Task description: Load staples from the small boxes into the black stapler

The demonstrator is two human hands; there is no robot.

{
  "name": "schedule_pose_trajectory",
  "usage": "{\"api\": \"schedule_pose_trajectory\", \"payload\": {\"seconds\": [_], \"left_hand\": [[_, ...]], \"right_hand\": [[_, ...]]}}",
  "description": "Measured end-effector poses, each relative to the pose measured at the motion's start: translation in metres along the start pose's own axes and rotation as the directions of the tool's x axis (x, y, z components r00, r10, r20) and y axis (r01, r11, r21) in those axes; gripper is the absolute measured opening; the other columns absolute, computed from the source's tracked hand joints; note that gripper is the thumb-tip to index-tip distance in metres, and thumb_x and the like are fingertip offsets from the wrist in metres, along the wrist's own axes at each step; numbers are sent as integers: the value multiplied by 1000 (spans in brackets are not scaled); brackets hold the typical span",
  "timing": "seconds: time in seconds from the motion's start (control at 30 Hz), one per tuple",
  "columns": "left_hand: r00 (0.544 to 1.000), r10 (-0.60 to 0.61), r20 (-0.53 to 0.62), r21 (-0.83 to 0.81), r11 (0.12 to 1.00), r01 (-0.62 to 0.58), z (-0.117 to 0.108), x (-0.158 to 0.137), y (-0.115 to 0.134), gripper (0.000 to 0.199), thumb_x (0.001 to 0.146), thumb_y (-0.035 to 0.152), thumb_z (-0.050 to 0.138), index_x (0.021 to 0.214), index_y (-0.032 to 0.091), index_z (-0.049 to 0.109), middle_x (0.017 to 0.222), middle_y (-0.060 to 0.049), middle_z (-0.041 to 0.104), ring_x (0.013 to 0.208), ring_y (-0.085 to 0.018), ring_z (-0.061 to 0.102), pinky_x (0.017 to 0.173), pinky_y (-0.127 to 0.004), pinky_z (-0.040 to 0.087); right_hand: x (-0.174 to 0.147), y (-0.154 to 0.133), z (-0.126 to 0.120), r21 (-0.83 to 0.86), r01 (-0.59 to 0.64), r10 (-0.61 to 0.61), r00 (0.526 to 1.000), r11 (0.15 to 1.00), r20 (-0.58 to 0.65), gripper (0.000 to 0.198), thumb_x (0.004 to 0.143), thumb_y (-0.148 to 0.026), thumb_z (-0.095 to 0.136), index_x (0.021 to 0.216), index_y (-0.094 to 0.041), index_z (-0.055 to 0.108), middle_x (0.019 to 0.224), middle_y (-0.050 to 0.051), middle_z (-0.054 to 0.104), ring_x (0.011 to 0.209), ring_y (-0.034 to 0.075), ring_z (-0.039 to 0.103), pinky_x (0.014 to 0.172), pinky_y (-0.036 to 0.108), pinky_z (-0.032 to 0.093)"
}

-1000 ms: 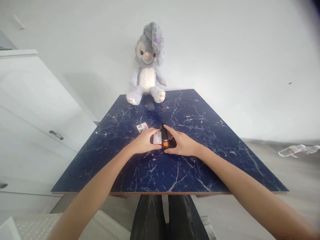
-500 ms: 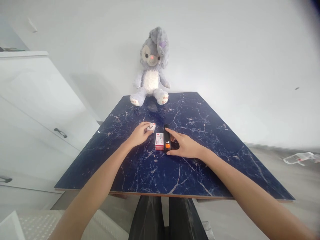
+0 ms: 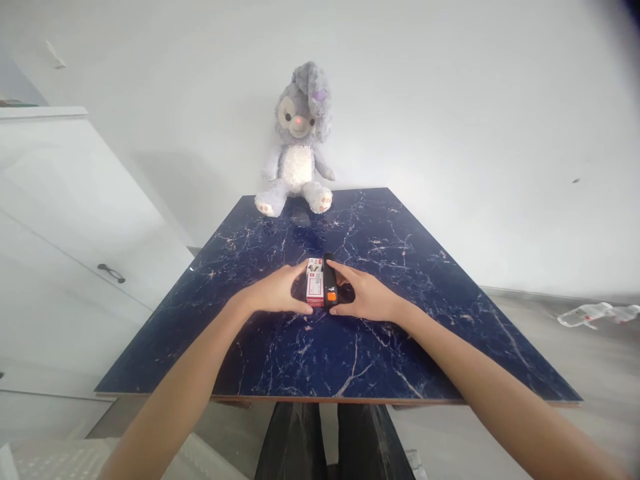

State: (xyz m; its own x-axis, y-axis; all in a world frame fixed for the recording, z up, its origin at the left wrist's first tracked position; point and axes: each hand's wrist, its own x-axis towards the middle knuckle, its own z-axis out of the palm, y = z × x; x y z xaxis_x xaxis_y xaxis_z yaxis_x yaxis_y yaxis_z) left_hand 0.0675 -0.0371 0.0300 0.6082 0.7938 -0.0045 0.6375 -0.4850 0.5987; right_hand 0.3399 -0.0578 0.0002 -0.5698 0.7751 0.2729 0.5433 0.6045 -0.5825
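Note:
Side by side on the dark blue marbled table [image 3: 350, 360] lie a red-and-white small box [image 3: 315, 288], a second small white box with red marks [image 3: 315, 263] just beyond it, and a long black object with an orange patch [image 3: 330, 280], perhaps a stapler. My left hand [image 3: 275, 288] curves round the boxes from the left, thumb at the near end and fingers at the far end. From the right, my right hand [image 3: 367, 293] spans the black object, its thumb at the near end and index finger at the far end. My fingers partly hide the boxes' left side.
A grey plush rabbit [image 3: 299, 167] sits at the table's far edge against the white wall. At the left stands a white cabinet [image 3: 60, 233] with dark handles. Clear plastic items [image 3: 590, 313] lie on the floor at the right.
The small white box has come rightward to sit in line beyond the red-and-white box. My left hand has shifted from it to span both boxes. My right hand stays at the black object.

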Motion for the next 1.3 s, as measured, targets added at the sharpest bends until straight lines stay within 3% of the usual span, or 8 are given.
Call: {"api": "schedule_pose_trajectory", "payload": {"seconds": [0.2, 0.33, 0.63, 0.93, 1.0, 1.1, 1.2, 1.3], "left_hand": [[983, -1, -184, 241, 969, 46, 33, 21, 16, 80, 73, 53, 75, 143, 27, 45, 96, -9, 67, 84, -29, 66, 72, -36, 49], [940, 82, -331, 238, 971, -1, 55, 69, 15, 74, 73, 55, 75, 137, 25, 51, 116, -12, 65, 111, -34, 61, 88, -40, 50], [945, 117, -307, 227, 973, -47, 125, 216, 95, 66, 83, 48, 66, 138, 16, 49, 117, -17, 68, 108, -32, 65, 89, -37, 48], [906, 133, -401, 340, 940, 13, 120, 203, 80, 81, 89, 64, 49, 149, 11, 38, 129, -22, 63, 121, -39, 54, 100, -50, 40], [890, 148, -431, 371, 928, 26, 97, 176, 49, 66, 96, 55, 42, 147, 13, 43, 129, -18, 64, 122, -36, 53, 102, -50, 38], [862, 92, -499, 408, 902, 140, 60, 127, -2, 52, 98, 45, 39, 135, 14, 57, 124, -16, 67, 116, -34, 57, 102, -49, 39], [794, -3, -608, 417, 850, 322, 39, 91, -39, 46, 98, 40, 40, 125, 14, 65, 118, -17, 69, 113, -36, 58, 99, -51, 41], [825, 22, -565, 459, 839, 292, 36, 82, -51, 42, 96, 38, 43, 124, 17, 67, 119, -15, 70, 111, -33, 59, 100, -50, 41]], "right_hand": [[2, 12, -2, -4, -57, 56, 995, 998, -85, 100, 73, -36, 77, 157, -27, 22, 144, 13, 48, 125, 30, 54, 105, 46, 45], [9, 37, -13, 101, -169, 184, 969, 980, -165, 83, 83, -47, 67, 154, -24, 30, 151, 12, 43, 137, 27, 44, 115, 43, 34], [-14, 119, -74, 218, -613, 593, 514, 760, -620, 61, 97, -56, 33, 146, -21, 42, 143, 12, 54, 132, 28, 49, 112, 46, 36], [-29, 117, -87, 111, -565, 354, 340, 817, -871, 54, 99, -47, 27, 140, -17, 46, 134, 18, 54, 127, 28, 47, 109, 48, 35], [-24, 96, -79, -22, -523, 216, 388, 852, -896, 51, 100, -43, 27, 142, -19, 44, 136, 18, 51, 130, 30, 44, 111, 51, 33], [-1, 60, -52, -184, -431, 125, 594, 883, -794, 52, 101, -39, 29, 148, -20, 37, 146, 16, 42, 138, 31, 36, 113, 52, 31], [36, 32, -11, -287, -301, 100, 829, 910, -551, 58, 100, -40, 34, 153, -18, 31, 160, 14, 27, 145, 33, 24, 116, 52, 27], [72, 26, 25, -358, -267, 172, 946, 895, -275, 60, 99, -44, 39, 152, -17, 35, 159, 14, 31, 144, 35, 28, 115, 52, 26]]}}
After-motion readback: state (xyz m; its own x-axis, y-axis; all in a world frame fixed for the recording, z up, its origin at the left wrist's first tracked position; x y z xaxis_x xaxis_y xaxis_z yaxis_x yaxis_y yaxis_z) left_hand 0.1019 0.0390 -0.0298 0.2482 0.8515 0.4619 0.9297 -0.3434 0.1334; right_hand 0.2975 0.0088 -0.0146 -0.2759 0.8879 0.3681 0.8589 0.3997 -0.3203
